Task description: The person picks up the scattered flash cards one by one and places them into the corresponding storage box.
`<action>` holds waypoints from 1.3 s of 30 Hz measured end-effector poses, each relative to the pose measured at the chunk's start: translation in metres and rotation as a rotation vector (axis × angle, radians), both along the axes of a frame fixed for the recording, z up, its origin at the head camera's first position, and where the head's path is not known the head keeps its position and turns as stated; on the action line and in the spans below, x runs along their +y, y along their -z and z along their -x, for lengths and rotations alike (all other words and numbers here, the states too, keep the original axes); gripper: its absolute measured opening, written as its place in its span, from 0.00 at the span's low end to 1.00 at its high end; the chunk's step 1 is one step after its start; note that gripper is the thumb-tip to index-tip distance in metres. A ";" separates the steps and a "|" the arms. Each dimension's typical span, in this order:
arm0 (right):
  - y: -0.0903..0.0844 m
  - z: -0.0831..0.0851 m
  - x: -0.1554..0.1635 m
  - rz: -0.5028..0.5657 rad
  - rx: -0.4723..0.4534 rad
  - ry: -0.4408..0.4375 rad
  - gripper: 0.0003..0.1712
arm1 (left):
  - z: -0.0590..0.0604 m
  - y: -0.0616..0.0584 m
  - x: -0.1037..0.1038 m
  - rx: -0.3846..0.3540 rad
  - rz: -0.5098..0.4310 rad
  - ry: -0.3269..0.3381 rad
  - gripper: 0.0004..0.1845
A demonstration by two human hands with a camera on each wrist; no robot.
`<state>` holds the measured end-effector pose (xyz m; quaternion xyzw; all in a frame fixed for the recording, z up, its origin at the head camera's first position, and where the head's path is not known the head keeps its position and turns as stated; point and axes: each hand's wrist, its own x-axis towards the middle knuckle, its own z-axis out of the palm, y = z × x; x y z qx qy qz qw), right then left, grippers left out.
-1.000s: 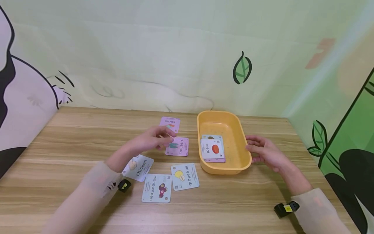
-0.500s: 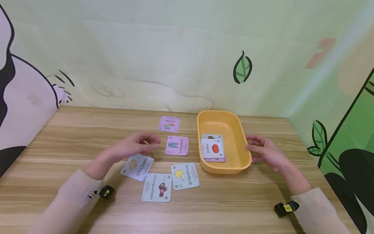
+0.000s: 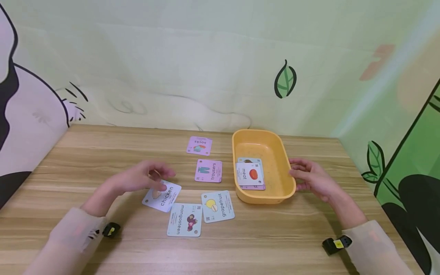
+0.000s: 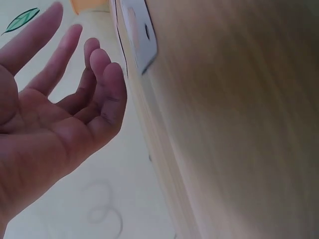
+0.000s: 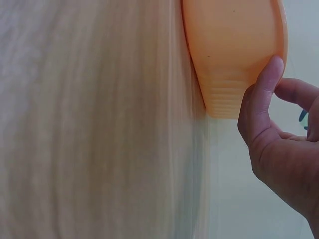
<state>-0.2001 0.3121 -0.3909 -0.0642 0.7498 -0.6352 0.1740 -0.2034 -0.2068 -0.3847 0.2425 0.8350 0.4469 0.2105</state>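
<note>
Across the light wood-grain tabletop, whose planks run left to right, square picture cards lie face up near the middle. Behind it stands a pale green wall painted with a dark-outlined leaf, and at the right a second wall meets it in a corner, printed with brighter green foliage.

The left hand hovers with its fingers loosely spread and holding nothing (the left wrist view shows the palm bare), its fingertips over the near corner of the white "chicken" card. Just beside that card lie the white "mangosteen" card and the white "grapefruit" card; farther back are the purple "trousers" card and the purple "socks" card.

The right hand rests against the right side of the yellow oval plastic tub, thumb pressed to its outer wall, fingers relaxed. Inside the tub a white "meat" card tops a small stack.
</note>
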 end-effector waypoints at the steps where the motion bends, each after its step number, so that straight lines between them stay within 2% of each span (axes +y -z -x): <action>1: 0.000 0.000 0.000 0.000 -0.001 0.001 0.33 | 0.000 0.000 -0.001 0.002 0.008 0.011 0.22; 5: 0.000 0.000 -0.001 -0.007 -0.003 0.004 0.33 | 0.000 0.000 -0.005 0.012 0.068 0.037 0.25; 10: 0.000 0.001 -0.001 -0.014 -0.005 0.005 0.33 | -0.002 0.000 -0.007 0.043 0.190 0.017 0.31; 18: 0.001 0.001 0.000 -0.017 -0.009 0.009 0.33 | -0.008 0.000 -0.009 0.110 0.344 0.028 0.39; 24: 0.001 0.001 0.000 -0.013 -0.011 0.011 0.33 | -0.010 0.003 -0.010 0.135 0.381 0.031 0.41; 33: -0.001 -0.001 0.000 -0.008 -0.010 0.006 0.34 | -0.010 0.003 -0.009 0.155 0.394 0.021 0.36; 39: -0.001 -0.001 0.000 -0.005 -0.006 0.000 0.34 | -0.009 0.005 -0.011 0.154 0.365 0.018 0.35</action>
